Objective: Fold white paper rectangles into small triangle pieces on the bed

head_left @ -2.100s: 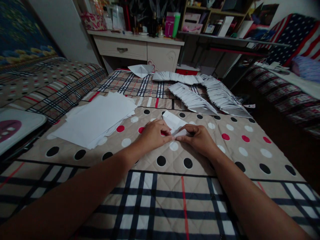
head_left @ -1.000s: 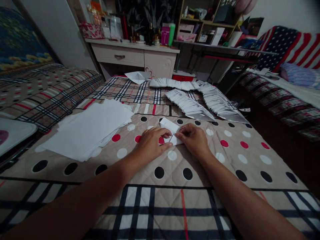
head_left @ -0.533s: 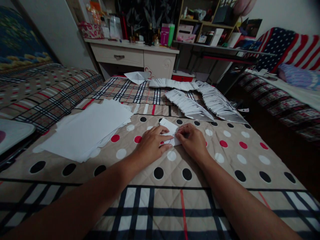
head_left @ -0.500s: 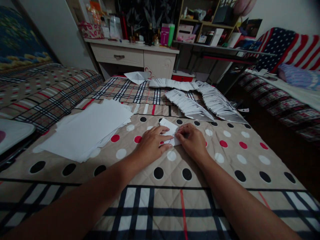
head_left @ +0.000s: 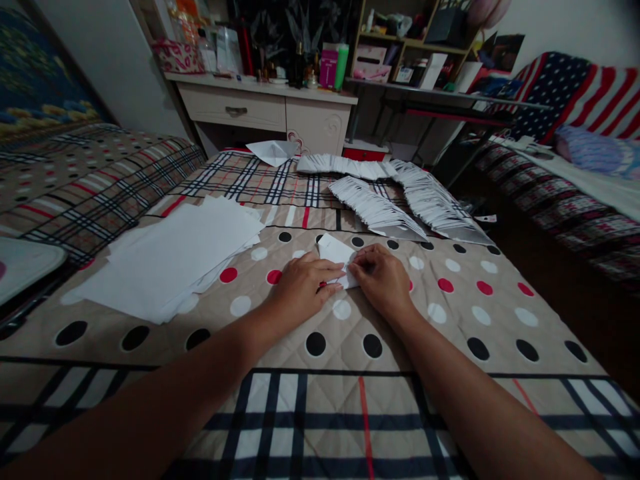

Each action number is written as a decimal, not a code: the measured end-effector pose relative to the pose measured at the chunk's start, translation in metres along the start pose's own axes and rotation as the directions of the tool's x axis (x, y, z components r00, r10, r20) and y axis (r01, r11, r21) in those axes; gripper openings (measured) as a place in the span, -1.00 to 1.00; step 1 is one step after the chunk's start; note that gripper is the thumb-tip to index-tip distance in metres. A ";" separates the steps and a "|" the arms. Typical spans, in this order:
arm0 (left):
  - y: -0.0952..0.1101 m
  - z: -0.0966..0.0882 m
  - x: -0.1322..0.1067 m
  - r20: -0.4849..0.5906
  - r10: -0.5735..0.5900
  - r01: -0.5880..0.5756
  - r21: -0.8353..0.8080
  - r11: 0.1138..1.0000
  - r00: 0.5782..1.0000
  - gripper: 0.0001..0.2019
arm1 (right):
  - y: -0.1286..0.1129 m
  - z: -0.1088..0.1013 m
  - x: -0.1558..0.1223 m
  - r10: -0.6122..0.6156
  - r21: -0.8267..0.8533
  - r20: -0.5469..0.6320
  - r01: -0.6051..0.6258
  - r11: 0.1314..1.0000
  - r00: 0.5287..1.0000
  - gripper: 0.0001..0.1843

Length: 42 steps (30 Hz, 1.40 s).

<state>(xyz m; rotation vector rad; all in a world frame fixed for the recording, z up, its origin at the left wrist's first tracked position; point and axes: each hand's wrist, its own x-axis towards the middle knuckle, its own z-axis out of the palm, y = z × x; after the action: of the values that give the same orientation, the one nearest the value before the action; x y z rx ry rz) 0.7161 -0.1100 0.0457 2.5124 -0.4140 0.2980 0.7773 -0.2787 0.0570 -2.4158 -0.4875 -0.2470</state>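
A small folded piece of white paper lies on the dotted bedspread between my hands. My left hand rests on its left side, with fingers stretched toward the right and pressing the paper down. On the paper's right edge, my right hand is closed, thumb and fingertips pinching it. The exact fold under the fingertips is partly hidden. To the left lies a loose stack of white paper sheets. Beyond my hands, folded papers stand in a short row and a longer curved row.
Another folded white sheet lies at the bed's far edge. Behind stands a white dresser crowded with bottles and boxes. A second bed is at the right, past a dark floor gap. A white board-like object sits at the left edge.
My left hand's fingers have drawn slightly closer together on the folded paper. The right hand keeps its pinch, and the view has shifted a little.
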 end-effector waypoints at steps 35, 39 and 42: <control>0.024 -0.012 0.001 0.190 0.034 -0.101 0.356 0.929 0.981 -0.79 | -0.022 0.010 -0.031 -0.339 0.193 0.007 0.331 0.924 0.941 -0.51; 0.022 -0.012 0.000 0.135 -0.014 -0.023 0.265 0.964 0.991 -0.82 | -0.029 0.014 -0.043 -0.257 0.315 0.162 0.196 0.929 0.953 -0.28; 0.020 -0.011 -0.001 0.149 0.025 -0.058 0.219 0.974 0.988 -0.83 | -0.025 0.012 -0.046 -0.311 0.269 0.248 0.243 0.932 0.917 -0.14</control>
<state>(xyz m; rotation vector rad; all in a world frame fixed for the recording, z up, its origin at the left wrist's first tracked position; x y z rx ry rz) 0.7072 -0.1189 0.0647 2.7592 -0.5174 0.1863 0.7256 -0.2660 0.0481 -2.1538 -0.9439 0.0440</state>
